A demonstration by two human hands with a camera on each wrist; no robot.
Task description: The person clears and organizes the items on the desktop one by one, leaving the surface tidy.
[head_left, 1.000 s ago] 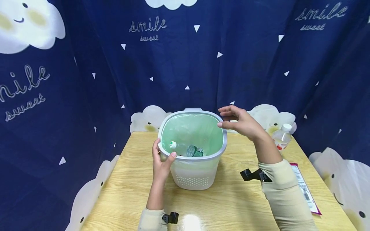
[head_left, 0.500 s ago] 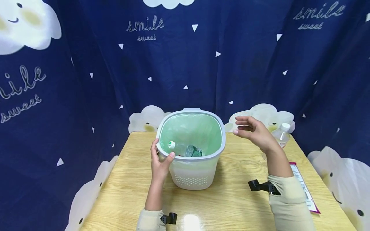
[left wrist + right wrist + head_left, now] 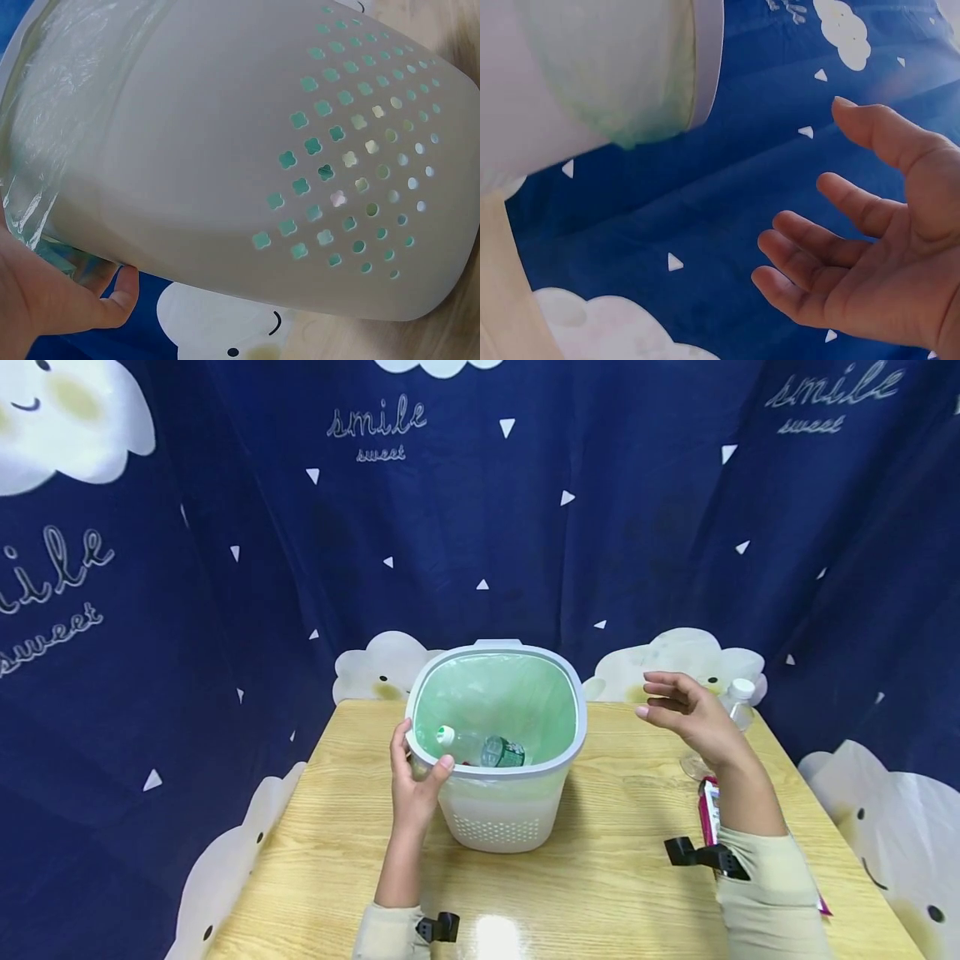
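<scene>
My left hand (image 3: 414, 793) grips the near-left rim of a whitish plastic wastebasket (image 3: 498, 818), thumb over the edge. The basket stands on the table, lined with a thin green bag (image 3: 506, 689). Inside lie a clear plastic bottle with a white cap (image 3: 446, 737) and another with a green label (image 3: 503, 752). In the left wrist view, flower-shaped holes pattern the basket's wall (image 3: 187, 150). My right hand (image 3: 693, 718) hangs in the air right of the basket, fingers spread and loosely bent, nothing in it. The right wrist view shows its bare palm (image 3: 900, 285).
Behind the right hand is a clear bottle with a white cap (image 3: 742, 690), partly hidden. A clear rounded object (image 3: 696, 766) lies nearby. A red and white packet (image 3: 708, 810) sits partly under the right forearm. A blue curtain (image 3: 465, 527) hangs behind the wooden table (image 3: 322, 860).
My right hand has moved away from the basket's right rim, rightward and slightly down, coming over the packet and bottle side. The left hand keeps its grip on the rim.
</scene>
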